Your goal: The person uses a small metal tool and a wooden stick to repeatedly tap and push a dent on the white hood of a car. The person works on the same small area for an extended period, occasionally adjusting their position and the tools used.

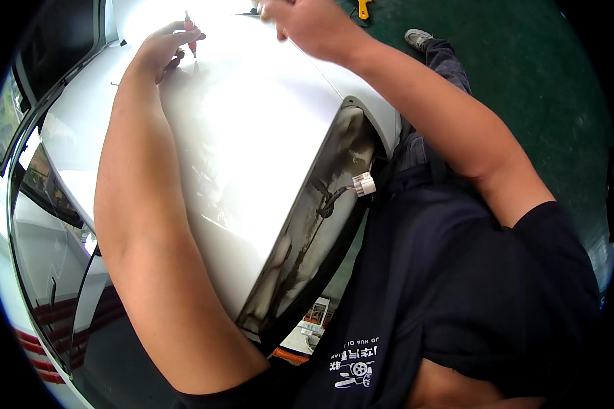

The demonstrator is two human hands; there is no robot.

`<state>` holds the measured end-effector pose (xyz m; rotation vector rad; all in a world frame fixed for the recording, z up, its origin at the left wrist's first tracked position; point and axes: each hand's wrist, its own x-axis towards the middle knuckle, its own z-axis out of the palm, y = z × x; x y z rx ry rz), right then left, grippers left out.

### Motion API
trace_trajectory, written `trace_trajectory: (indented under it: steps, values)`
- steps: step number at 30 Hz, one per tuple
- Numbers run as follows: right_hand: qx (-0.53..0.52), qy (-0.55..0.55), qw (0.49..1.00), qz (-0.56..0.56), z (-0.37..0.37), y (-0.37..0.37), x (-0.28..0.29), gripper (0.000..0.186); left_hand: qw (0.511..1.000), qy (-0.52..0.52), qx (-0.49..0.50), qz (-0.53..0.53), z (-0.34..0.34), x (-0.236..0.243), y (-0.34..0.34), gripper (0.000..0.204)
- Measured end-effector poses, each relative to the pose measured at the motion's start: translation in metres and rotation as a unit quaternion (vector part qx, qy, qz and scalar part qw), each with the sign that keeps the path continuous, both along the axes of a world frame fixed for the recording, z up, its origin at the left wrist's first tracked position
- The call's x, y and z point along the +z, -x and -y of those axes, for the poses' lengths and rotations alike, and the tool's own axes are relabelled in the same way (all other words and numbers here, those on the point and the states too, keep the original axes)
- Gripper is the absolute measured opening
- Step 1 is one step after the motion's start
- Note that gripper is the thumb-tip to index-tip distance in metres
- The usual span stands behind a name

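Observation:
My left hand (165, 49) is closed around a red pen-shaped tool (189, 35). The tool stands almost upright, its narrow tip down at the white car body panel (232, 136). At the top of the view my right hand (299, 26) hovers over the panel's far edge, fingers curled and a little blurred. A thin dark thing shows beside those fingers, but what the hand grips cannot be made out. Scuffs and faint scratches mark the panel below the tool tip.
A lamp-shaped opening (334, 160) in the bodywork lies close to my body, with a white wiring plug (363, 184) hanging out. Car windows (48, 232) border the panel at left. A yellow tool (363, 8) is on the green floor (539, 88), near a shoe (417, 38).

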<state>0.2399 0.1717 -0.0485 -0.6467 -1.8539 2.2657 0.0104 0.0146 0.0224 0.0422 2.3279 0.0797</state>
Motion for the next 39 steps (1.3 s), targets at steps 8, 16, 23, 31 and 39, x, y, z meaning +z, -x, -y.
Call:
trace_trajectory:
  steps: [8, 16, 23, 31, 39]
  values:
    - [0.050, 0.001, 0.998, -0.024, 0.000, -0.003, -0.005, 0.039, 1.000, -0.001, -0.019, 0.010, 0.001, 0.003, 0.002, 0.044]
    - [-0.138, 0.091, 0.979, -0.116, -0.030, 0.012, 0.015, 0.044, 0.998, -0.011, -0.005, 0.058, 0.004, 0.010, 0.008, 0.044]
    - [-0.003, -0.019, 0.998, -0.053, -0.006, 0.004, -0.010, 0.036, 1.000, -0.016, -0.010, 0.009, -0.005, 0.010, -0.003, 0.041]
    - [0.002, -0.052, 0.998, -0.019, -0.001, 0.003, -0.009, 0.042, 1.000, -0.013, -0.014, 0.010, 0.004, 0.000, 0.003, 0.040]
    - [0.047, -0.060, 0.997, -0.021, 0.007, 0.003, -0.014, 0.042, 1.000, 0.013, -0.020, 0.017, 0.005, -0.003, 0.004, 0.040]
